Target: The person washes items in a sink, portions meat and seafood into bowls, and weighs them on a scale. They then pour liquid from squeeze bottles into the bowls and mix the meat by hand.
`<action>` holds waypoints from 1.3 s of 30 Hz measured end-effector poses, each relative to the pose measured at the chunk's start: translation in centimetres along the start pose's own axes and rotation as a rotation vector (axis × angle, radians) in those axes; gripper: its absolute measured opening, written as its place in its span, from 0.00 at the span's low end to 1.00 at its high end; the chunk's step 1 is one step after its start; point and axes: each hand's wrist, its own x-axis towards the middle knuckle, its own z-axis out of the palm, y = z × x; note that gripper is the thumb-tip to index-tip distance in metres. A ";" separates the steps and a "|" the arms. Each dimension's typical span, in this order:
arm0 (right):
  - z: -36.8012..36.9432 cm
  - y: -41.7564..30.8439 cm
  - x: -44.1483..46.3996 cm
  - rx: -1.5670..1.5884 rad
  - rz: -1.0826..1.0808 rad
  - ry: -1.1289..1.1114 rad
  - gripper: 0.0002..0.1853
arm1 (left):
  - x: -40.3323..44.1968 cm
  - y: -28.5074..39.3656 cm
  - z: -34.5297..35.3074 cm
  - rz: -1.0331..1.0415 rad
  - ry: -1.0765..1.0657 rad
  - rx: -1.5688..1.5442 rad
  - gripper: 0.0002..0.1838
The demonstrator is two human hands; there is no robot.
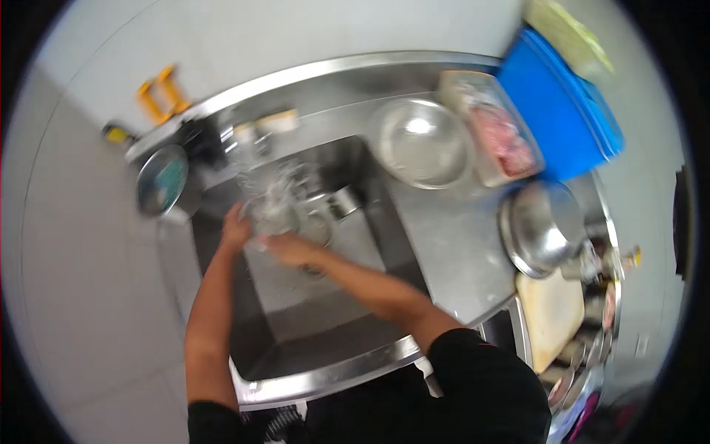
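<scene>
Clear item (277,211), blurred: in the sink (325,348), towards its far left corner, between left hand (235,229) and right hand (293,249); whether either grip pinches it or lies spread cannot be told. Position low, presumably so splashes stay within the walls. Metal bowl (424,144): on the surface (458,251), beside the sink's right edge, likely for easy reach. Container of pink food (499,137): beside the bowl, near the back edge.

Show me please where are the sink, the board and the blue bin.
Sink (296,300): head view, on its bare floor.
Board (551,314): head view, on its pale flat face.
Blue bin (555,111): head view, on its broad face.
</scene>
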 end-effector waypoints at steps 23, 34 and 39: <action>-13.0 -4.5 4.3 -0.558 -0.033 0.695 0.13 | -2.1 -1.2 4.0 0.719 -0.176 0.798 0.23; -12.9 -3.7 3.8 -0.375 0.404 0.362 0.32 | -11.1 -1.9 0.5 1.106 0.001 0.376 0.18; -13.0 -4.7 -9.0 -0.165 0.270 0.452 0.36 | -9.1 -0.7 2.0 0.389 0.198 0.195 0.16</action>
